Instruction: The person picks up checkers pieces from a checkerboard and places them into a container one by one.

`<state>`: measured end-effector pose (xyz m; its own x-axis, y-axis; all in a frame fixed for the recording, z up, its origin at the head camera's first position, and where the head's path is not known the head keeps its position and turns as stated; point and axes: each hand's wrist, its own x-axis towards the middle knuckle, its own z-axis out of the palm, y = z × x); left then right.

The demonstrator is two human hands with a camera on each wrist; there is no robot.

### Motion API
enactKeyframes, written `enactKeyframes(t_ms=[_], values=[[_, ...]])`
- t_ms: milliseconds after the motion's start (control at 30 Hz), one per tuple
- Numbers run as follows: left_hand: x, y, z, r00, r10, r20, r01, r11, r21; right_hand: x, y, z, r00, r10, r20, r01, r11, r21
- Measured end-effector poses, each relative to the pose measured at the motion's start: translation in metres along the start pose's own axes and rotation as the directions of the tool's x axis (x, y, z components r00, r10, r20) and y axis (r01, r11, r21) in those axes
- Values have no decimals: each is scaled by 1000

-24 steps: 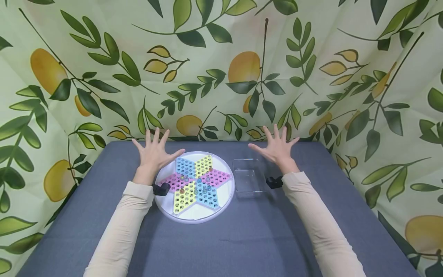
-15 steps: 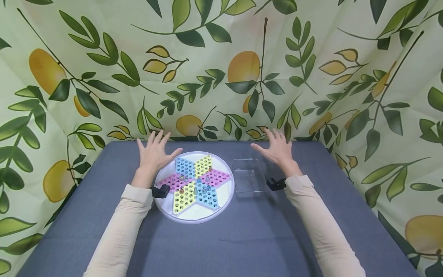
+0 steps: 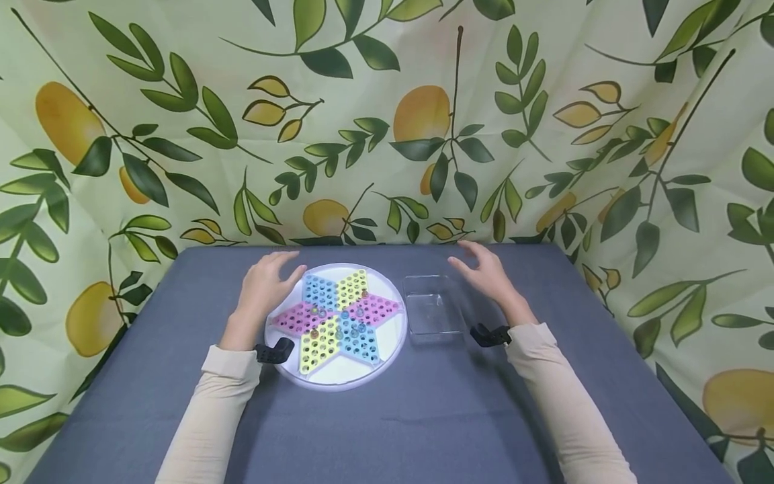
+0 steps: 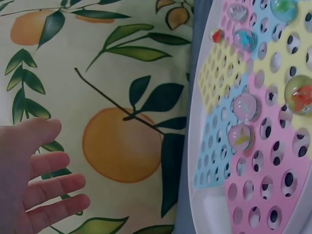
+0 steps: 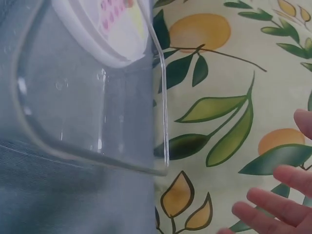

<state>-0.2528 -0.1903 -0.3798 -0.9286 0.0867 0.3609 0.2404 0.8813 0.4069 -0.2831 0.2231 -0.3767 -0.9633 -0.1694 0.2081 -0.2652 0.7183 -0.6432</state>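
A round white Chinese checkers board [image 3: 353,371] with a pink, yellow and blue star lies on the table, left of centre. Several glass marbles [image 4: 245,106] sit in its holes, mostly around the middle. Over the board's upper left edge hovers my left hand [image 3: 264,286], holding nothing, with fingers loosely bent and thumb apart. To the board's right stands a clear plastic box [image 3: 433,306]; no contents show in it. My right hand [image 3: 486,274] is raised just beyond the box's upper right corner, fingers relaxed and holding nothing.
A dark grey cloth covers the table [image 3: 387,437]. Behind it and along both sides hangs a leaf-and-fruit patterned curtain [image 3: 363,161]. Each wrist carries a black camera mount [image 3: 491,335].
Both hands have drawn from spread fingers to a looser, bent pose and turned inward. They have come slightly lower and nearer. The board and box have stayed put.
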Motion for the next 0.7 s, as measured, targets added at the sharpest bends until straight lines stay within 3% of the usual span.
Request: enactKeyframes(t_ms=[267, 433, 567, 700], values=[[-13, -2, 4, 997, -7, 81, 21, 984, -176, -19, 11, 6, 1000, 12, 20, -15, 981, 192], [-20, -6, 11, 995, -17, 95, 40, 968, -249, -32, 27, 20, 997, 10, 71, -32, 949, 314], [-24, -9, 15, 996, -15, 92, 44, 947, -318, -41, 40, 30, 996, 12, 84, -46, 908, 417], [-25, -11, 21, 996, -18, 88, 50, 929, -367, -47, 47, 39, 996, 17, 92, -65, 828, 557]])
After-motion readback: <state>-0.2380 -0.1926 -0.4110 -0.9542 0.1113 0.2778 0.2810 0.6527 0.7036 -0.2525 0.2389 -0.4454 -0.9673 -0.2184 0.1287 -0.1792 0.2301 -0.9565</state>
